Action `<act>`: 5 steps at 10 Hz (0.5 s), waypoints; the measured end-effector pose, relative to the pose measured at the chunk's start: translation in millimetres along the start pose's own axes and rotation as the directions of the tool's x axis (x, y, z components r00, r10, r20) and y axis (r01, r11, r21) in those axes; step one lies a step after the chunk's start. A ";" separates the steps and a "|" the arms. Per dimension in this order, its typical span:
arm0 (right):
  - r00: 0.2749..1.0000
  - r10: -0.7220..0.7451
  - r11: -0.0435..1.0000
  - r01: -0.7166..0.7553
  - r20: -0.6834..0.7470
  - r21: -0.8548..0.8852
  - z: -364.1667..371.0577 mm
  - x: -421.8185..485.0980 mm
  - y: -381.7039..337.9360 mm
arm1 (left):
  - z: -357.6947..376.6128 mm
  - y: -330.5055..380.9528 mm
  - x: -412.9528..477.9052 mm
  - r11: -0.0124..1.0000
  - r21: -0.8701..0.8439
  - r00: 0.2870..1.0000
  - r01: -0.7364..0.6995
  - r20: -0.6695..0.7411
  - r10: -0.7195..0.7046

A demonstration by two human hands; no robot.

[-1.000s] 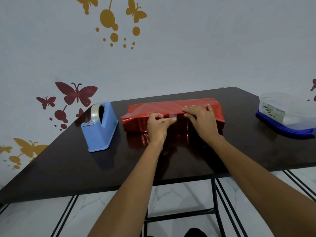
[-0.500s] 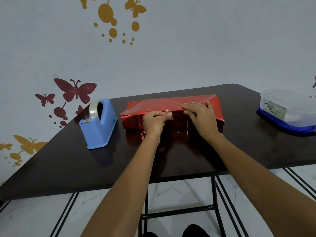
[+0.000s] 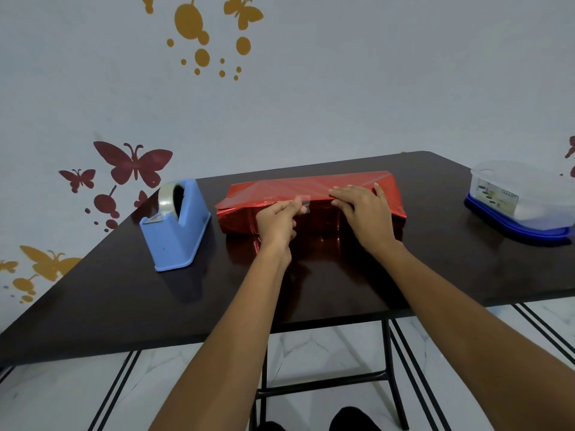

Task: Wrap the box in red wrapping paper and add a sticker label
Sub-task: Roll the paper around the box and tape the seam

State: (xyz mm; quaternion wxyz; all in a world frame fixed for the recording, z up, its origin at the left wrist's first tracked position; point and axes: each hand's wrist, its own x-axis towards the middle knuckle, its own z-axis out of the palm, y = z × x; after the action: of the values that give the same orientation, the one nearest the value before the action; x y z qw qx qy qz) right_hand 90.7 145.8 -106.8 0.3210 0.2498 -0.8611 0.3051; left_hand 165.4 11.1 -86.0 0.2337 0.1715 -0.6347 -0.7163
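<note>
**Closing the seam, mid-step**

L hand (image 3: 277,220) pinches 1 small clear tape strip (image 3: 306,204) betw. thumb + fingertip, at near top edge of wrapped box (image 3: 311,188), frame centre. R hand (image 3: 364,213) flat, fingers straight, pressing paper overlap down.

Risks: strip curls onto itself or fingers; overlap springs open if R lifts early; foil creases.

Count: 1 box, 1 strip, 1 tape dispenser (image 3: 175,225) centre-left, 1 plastic tub (image 3: 522,197) right edge, 1 table (image 3: 124,300). No sticker label seen.
</note>
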 end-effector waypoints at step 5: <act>1.000 -0.005 0.999 0.005 0.004 0.031 -0.2 -0.2 -0.1 | 16.3 0.1 3.4 0.989 -0.081 0.990 0.124 -0.054 -0.129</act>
State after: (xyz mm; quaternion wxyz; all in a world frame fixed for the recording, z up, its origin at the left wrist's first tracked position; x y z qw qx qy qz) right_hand 91.0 146.0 -106.8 0.3159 0.2575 -0.8563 0.3173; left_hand 153.7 22.7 -83.4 0.2130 0.2232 -0.5870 -0.7484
